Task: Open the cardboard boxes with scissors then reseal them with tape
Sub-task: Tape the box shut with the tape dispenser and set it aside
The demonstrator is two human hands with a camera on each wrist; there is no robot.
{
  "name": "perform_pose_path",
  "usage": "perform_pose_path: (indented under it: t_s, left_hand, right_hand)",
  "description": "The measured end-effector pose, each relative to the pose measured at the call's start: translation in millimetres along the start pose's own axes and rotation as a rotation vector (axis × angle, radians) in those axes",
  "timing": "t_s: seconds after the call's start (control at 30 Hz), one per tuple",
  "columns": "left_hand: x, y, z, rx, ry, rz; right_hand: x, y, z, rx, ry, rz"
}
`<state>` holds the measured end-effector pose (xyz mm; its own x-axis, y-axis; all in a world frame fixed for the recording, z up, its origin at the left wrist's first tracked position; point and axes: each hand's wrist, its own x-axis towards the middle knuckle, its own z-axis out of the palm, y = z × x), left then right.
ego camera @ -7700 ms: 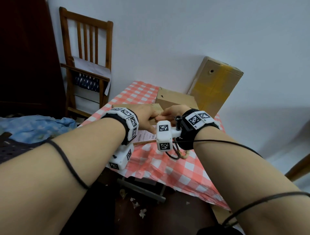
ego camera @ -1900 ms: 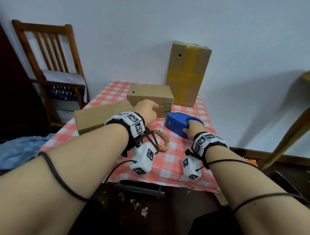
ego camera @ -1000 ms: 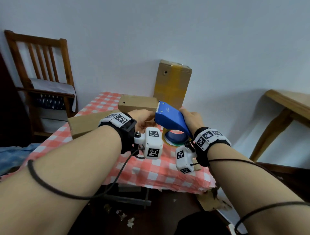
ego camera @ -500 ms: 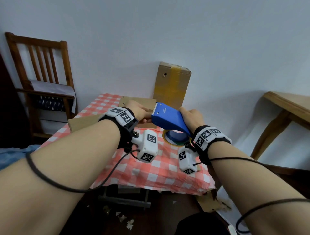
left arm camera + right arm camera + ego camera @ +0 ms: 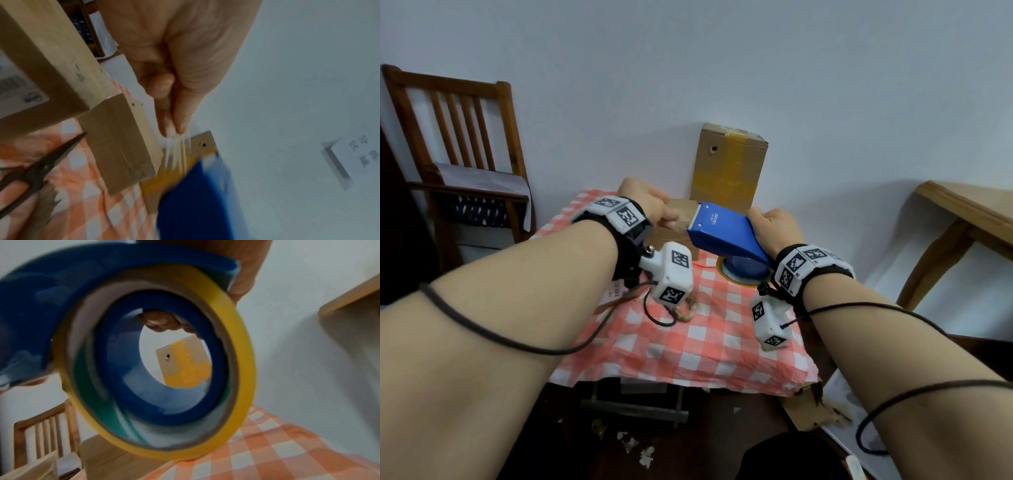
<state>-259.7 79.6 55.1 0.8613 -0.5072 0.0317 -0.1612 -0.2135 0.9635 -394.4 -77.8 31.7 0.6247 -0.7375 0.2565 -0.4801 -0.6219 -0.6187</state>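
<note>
right hand (image 5: pixel 774 228) is clenched round the blue tape dispenser (image 5: pixel 722 236), held in the air over the desk (image 5: pixel 688 342), cutter end pointing left toward the left hand (image 5: pixel 645 202). the yellow tape roll (image 5: pixel 236 337) sits in the dispenser, close against the right wrist camera.

left grip: thumb and fingertips (image 5: pixel 180 123) pinch the free tape end (image 5: pixel 176 151), which stretches in a short run from the pinch to the dispenser mouth. so the tape's long axis runs left-right between the two hands, roughly level.

key relation: the small cardboard box (image 5: pixel 121 142) lies just beside and below the left pinch, its already-taped end face toward the wrist camera. left hand is nearer to it; the dispenser is on its right.

judgement: next is anchoring the tape end on that box, then drawing the dispenser away rightward.

scissors (image 5: pixel 39 167) lie on the desk, untouched. the tall box (image 5: pixel 727 164) stands upright by the wall, behind.
</note>
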Motion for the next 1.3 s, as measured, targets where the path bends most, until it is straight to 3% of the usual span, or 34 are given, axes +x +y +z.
perform_pose_path:
  t_s: [0.37, 0.73, 0.8, 0.9, 0.93, 1.0, 1.07, 1.2, 1.3]
  left_hand:
    - [20, -10, -16, -0.015, 0.0, 0.013]
    - [48, -11, -21, 0.144, 0.084, 0.06]
    - [43, -9, -8, 0.267, 0.074, 0.157]
    - [26, -3, 19, 0.661, -0.034, 0.506]
    - [23, 2, 24, 0.72, -0.031, 0.6]
    - [26, 17, 21, 0.691, 0.024, 0.664]
    - [38, 26, 7, 0.546, 0.056, 0.59]
    - [40, 16, 7, 0.363, -0.036, 0.355]
    - [34, 6, 11, 0.218, -0.074, 0.245]
  right_hand:
    - [11, 8, 7, -0.097, -0.04, -0.016]
    - [32, 14, 13, -0.294, -0.05, 0.005]
    - [35, 15, 17, -0.373, -0.059, 0.037]
    - [43, 14, 21, -0.44, -0.069, 0.073]
    - [45, 18, 21, -0.492, -0.067, 0.084]
    - [44, 33, 21, -0.603, -0.044, 0.14]
    - [42, 46, 26, -0.611, -0.047, 0.195]
    - [44, 45, 40, -0.51, -0.076, 0.169]
    - [44, 42, 56, -0.509, -0.234, 0.13]
